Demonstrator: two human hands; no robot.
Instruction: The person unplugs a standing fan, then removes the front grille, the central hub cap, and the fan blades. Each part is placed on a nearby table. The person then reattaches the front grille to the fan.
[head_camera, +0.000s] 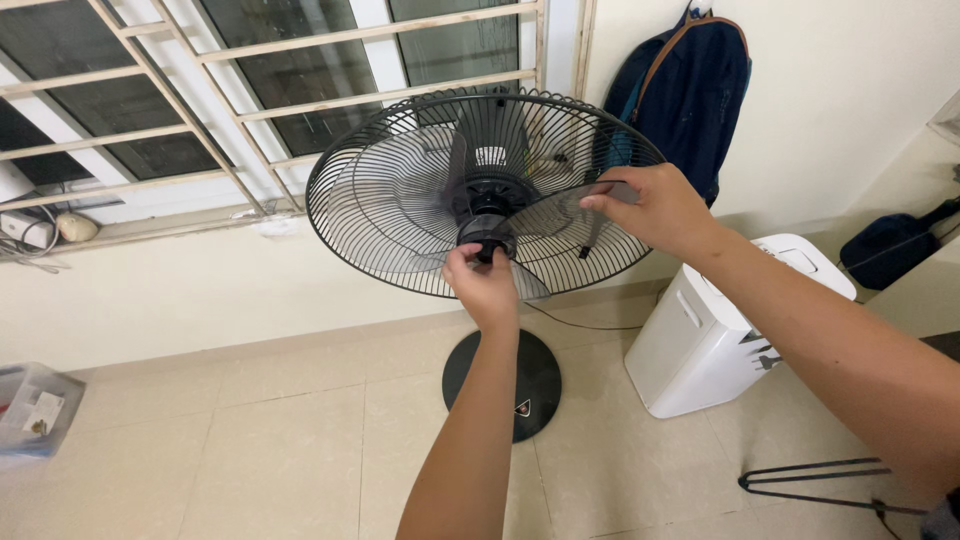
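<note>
Fan: a black pedestal fan (485, 190) stood in the middle of the view before the window, its front guard off and the rear wire grille (380, 200) facing the camera.
Left hand: the left hand (483, 283) was up at the centre, fingers pinched tight round the black hub cap (487, 240).
Right hand: the right hand (655, 208) was closed on the tip of a translucent grey blade (560, 215), thumb and fingers clamping it at the grille's right edge.
Base: the round black base (530, 385) sat on the pale tiled floor (280, 450), partly hidden behind the left forearm, and carried a small triangular warning sticker, pale with a red mark, near its front rim.
Right side: a white boxy appliance (710, 330) stood just beside the base; a thin black wire stand (815, 485) lay on the floor nearer the camera.
Wall: a dark blue backpack (690, 90) hung behind the fan's upper right.
Left edge: a clear plastic box (35, 410) held a white label with a dark picture on it; its detail was too small to tell.
</note>
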